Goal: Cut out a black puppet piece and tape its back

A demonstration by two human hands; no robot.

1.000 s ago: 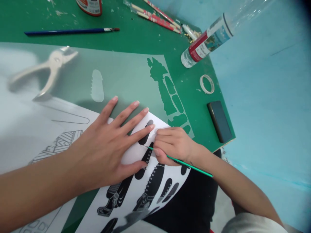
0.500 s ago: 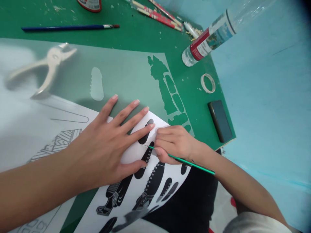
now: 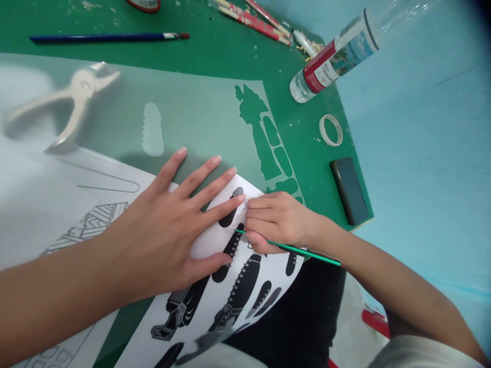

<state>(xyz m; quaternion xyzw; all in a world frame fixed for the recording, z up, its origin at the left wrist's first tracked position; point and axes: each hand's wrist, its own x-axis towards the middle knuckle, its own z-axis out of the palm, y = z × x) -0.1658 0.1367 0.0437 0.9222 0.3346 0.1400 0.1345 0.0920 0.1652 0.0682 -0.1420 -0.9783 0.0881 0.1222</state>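
My left hand (image 3: 172, 230) lies flat with its fingers spread, pressing on a white sheet printed with black shapes (image 3: 245, 283). Just right of it, my right hand (image 3: 276, 222) is closed round a thin green-handled tool (image 3: 310, 253). The tool's fine tip touches or hovers over the sheet beside a black shape, near my left thumb and little finger; exact contact cannot be made out. A translucent sheet (image 3: 199, 117) with cut-out shapes lies beyond, partly under the paper. The printed sheet curls down at the table's front edge.
Pliers (image 3: 76, 102) and a small pale cutout (image 3: 152, 130) rest on the translucent sheet. Behind it lies a blue brush (image 3: 103, 38). To the right are a plastic bottle (image 3: 326, 64), a tape roll (image 3: 330, 130) and a dark block (image 3: 349, 190). Red-wrapped sticks (image 3: 255, 23) lie at the back.
My right hand and the green tool have shifted slightly, the handle's rear end rising a little in view. My left hand stays put. The view has moved slightly.
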